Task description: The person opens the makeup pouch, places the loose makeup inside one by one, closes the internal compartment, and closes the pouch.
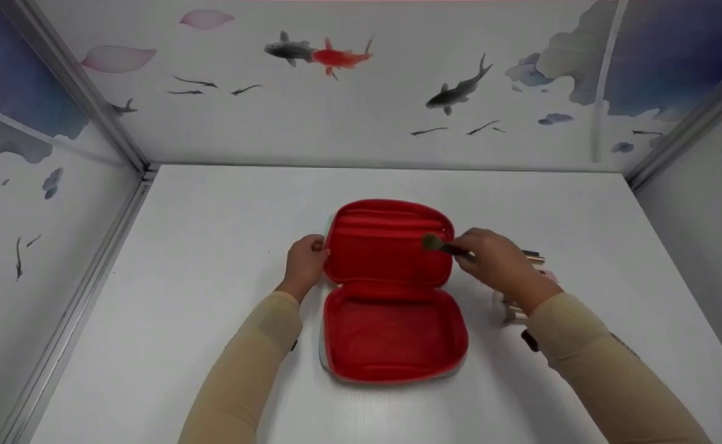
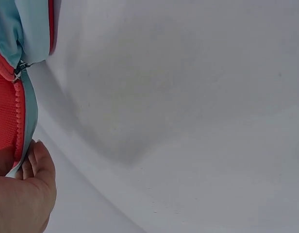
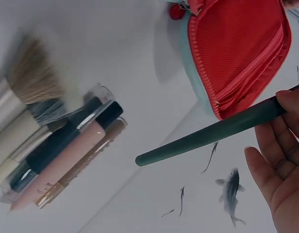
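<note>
A cosmetic bag [image 1: 398,336] with a red lining and pale blue outside lies unzipped on the table, its lid [image 1: 373,262] folded back towards the far side. My left hand [image 1: 305,265] pinches the lid's left edge; the left wrist view shows thumb and fingers on either side of the zipped rim [image 2: 18,121]. Above the lid's right edge, my right hand [image 1: 498,258] holds a makeup brush [image 3: 207,136] with a dark green handle. Its bristles [image 1: 432,242] point left over the lid. No items show inside the bag's lower half.
To the right of the bag, partly hidden by my right forearm, lies a group of cosmetics: brushes [image 3: 35,73], a pink tube [image 3: 67,162] and slim dark pens. White panels painted with fish enclose the white table [image 1: 213,203] at the back and sides.
</note>
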A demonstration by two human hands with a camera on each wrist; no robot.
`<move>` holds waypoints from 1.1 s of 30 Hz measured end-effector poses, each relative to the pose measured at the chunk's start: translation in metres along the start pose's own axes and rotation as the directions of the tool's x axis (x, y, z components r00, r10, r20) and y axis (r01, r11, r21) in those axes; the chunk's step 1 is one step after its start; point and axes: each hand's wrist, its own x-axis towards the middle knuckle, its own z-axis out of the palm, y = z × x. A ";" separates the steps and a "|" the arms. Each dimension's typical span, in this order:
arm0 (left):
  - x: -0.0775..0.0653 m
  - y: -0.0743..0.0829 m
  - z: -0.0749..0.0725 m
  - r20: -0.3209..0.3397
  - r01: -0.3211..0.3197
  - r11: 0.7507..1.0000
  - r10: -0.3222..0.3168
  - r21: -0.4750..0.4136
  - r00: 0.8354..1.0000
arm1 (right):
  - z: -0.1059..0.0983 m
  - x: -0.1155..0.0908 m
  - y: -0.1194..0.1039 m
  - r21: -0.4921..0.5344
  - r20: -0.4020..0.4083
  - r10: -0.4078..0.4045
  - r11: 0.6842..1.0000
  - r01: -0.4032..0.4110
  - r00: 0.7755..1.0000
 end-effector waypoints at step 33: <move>-0.010 -0.002 -0.001 -0.028 -0.086 0.994 0.084 -0.064 0.996 | 0.018 0.083 -0.070 -0.263 0.053 -0.131 0.954 0.141 0.990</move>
